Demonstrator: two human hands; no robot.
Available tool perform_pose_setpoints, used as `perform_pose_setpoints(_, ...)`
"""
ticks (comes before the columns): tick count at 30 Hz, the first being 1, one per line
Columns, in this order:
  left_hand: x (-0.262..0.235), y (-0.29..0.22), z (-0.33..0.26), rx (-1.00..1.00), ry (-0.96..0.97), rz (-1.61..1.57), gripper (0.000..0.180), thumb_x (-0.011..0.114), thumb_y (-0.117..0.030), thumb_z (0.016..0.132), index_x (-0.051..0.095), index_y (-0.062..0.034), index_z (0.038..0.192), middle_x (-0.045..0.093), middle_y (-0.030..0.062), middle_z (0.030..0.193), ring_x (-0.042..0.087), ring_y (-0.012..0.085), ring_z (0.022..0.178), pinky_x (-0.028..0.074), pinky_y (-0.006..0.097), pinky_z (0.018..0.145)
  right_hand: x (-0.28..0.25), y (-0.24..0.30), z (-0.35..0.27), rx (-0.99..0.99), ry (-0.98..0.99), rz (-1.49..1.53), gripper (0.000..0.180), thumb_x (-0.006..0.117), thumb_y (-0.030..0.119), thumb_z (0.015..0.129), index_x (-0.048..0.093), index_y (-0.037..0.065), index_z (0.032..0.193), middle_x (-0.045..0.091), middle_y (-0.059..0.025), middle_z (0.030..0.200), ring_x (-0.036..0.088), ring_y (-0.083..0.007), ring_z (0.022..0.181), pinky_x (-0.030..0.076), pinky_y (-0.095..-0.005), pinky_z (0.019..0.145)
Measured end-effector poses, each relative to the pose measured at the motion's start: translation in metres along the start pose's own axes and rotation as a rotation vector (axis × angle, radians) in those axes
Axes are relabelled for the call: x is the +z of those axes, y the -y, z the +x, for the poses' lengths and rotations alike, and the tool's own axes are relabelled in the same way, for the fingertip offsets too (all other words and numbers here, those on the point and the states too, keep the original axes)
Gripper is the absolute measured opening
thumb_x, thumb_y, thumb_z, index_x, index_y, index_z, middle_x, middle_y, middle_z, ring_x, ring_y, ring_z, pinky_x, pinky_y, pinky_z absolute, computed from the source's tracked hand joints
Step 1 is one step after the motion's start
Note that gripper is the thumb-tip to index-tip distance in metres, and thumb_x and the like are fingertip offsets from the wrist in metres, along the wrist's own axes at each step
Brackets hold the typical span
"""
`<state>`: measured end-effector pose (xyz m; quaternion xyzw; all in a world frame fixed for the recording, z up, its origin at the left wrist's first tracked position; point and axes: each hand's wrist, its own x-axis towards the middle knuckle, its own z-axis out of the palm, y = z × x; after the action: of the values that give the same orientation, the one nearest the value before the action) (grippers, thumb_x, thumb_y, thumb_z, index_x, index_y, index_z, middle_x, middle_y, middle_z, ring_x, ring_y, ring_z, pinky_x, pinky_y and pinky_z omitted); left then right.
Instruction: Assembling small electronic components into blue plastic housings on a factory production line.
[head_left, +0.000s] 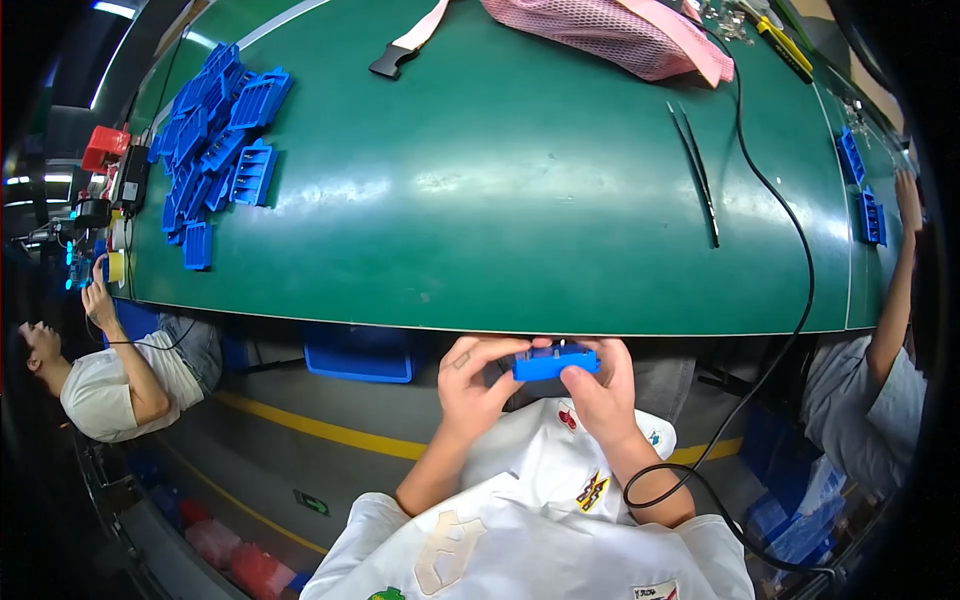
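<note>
Between my two hands, just off the near edge of the green table, is a small blue plastic case (555, 366). My left hand (476, 385) grips its left end, fingers along the far side. At the other end, my right hand (606, 390) holds it with the thumb pressed on the near face. Small details along the case's far top edge are too small to make out. A heap of similar blue plastic cases (205, 130) lies at the table's far left, several with divided compartments facing up.
Tweezers (697, 175) lie on the green table (450, 240), right of centre. Beyond are a pink mesh bag (620, 35), its black buckle (392, 60) and a yellow-handled tool (785, 45). A black cable (790, 215) crosses the right side down to my right forearm. Co-workers sit at both sides.
</note>
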<state>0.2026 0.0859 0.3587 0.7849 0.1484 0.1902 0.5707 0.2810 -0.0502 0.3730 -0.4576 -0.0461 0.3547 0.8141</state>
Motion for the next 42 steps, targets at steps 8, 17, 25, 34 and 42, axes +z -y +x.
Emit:
perform_pose_setpoints(8,0.017,0.002,0.009,-0.174,-0.038,-0.725,0.052,0.076,-0.008,0.07,0.048,0.003,0.113,0.052,0.0104,0.112,0.053,0.0202,0.102,0.044,0.033,0.087,0.009,-0.01,0.009,-0.092,-0.183,-0.092,0.043,0.07,0.008,0.075,0.048,-0.003,0.111,0.054,-0.01,0.106,0.054,-0.0163,0.096,0.045,-0.0312,0.083)
perform_pose_setpoints(17,0.022,0.012,0.013,-0.181,-0.061,-0.646,0.04,0.074,-0.021,0.073,0.058,0.0003,0.103,0.057,0.0066,0.102,0.055,0.0155,0.092,0.046,0.03,0.078,0.003,-0.028,0.017,-0.227,-0.156,-0.249,0.055,0.075,0.039,0.071,0.056,0.0,0.104,0.057,-0.0068,0.102,0.055,-0.0173,0.093,0.044,-0.0317,0.081)
perform_pose_setpoints(25,0.027,0.008,0.014,-0.193,-0.13,-0.561,0.039,0.066,-0.035,0.076,0.059,0.0,0.094,0.059,0.0064,0.091,0.055,0.0154,0.082,0.044,0.029,0.07,-0.001,-0.034,0.02,-0.288,-0.174,-0.384,0.057,0.073,0.05,0.068,0.061,0.001,0.094,0.061,-0.008,0.097,0.058,-0.0186,0.086,0.046,-0.0316,0.076)
perform_pose_setpoints(34,0.03,0.002,0.014,-0.266,-0.204,-0.571,0.028,0.06,-0.028,0.076,0.06,-0.0006,0.083,0.058,0.0043,0.08,0.051,0.0127,0.07,0.041,0.027,0.061,0.004,-0.028,0.019,-0.256,-0.167,-0.424,0.055,0.072,0.048,0.07,0.061,0.001,0.097,0.061,-0.0075,0.097,0.058,-0.0183,0.086,0.045,-0.032,0.077)
perform_pose_setpoints(42,0.033,0.004,0.01,-0.218,-0.245,-0.484,0.03,0.06,-0.028,0.078,0.06,0.0008,0.086,0.059,0.0052,0.079,0.053,0.0127,0.071,0.042,0.027,0.061,-0.002,-0.031,0.018,-0.269,-0.123,-0.419,0.051,0.071,0.044,0.073,0.061,0.001,0.099,0.061,-0.008,0.098,0.058,-0.0186,0.088,0.045,-0.0316,0.077)
